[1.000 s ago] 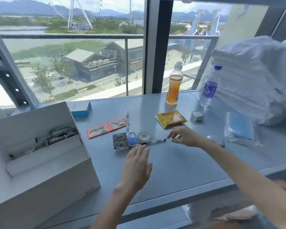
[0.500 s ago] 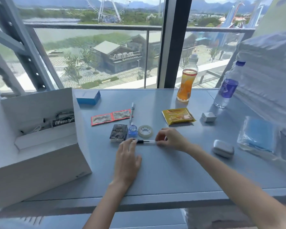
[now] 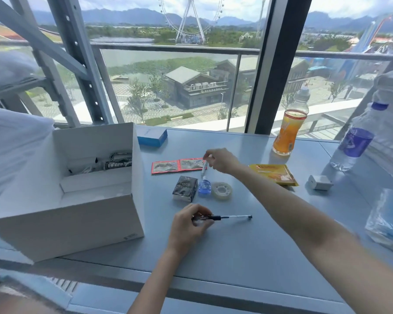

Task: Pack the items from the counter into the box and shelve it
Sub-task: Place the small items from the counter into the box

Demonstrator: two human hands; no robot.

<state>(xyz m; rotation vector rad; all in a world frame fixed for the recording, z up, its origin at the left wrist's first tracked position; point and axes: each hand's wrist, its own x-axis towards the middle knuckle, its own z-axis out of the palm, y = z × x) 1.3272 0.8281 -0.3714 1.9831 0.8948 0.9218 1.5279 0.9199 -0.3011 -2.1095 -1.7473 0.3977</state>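
Head view of the packing step, item pick-up phase. The left hand (image 3: 188, 225), lower centre of the frame, is curled and pinches the black-gripped end of a clear-barrelled ballpoint pen (image 3: 233, 216), whose far end points toward the right of the frame. Whether the pen is clear of the grey table (image 3: 247, 250) cannot be told. The right hand (image 3: 221, 160), centre of the frame, is closed in a fingertip pinch on the upper end of a slim white pen-like stick (image 3: 204, 169), held steeply tilted with its lower end just above a small blue bottle (image 3: 205, 188).

The open white cardboard box (image 3: 77, 223) stands at the left of the frame and already holds some metal links (image 3: 119, 159) at its back. Unpacked on the table are a red sachet strip (image 3: 177, 165), a small black carton (image 3: 184, 188), a roll of clear tape (image 3: 222, 190) and a yellow sachet (image 3: 273, 174).

Judged stage: early, with both hands loaded. The next move calls for carrying both slim items leftward over the box rim and releasing them inside.
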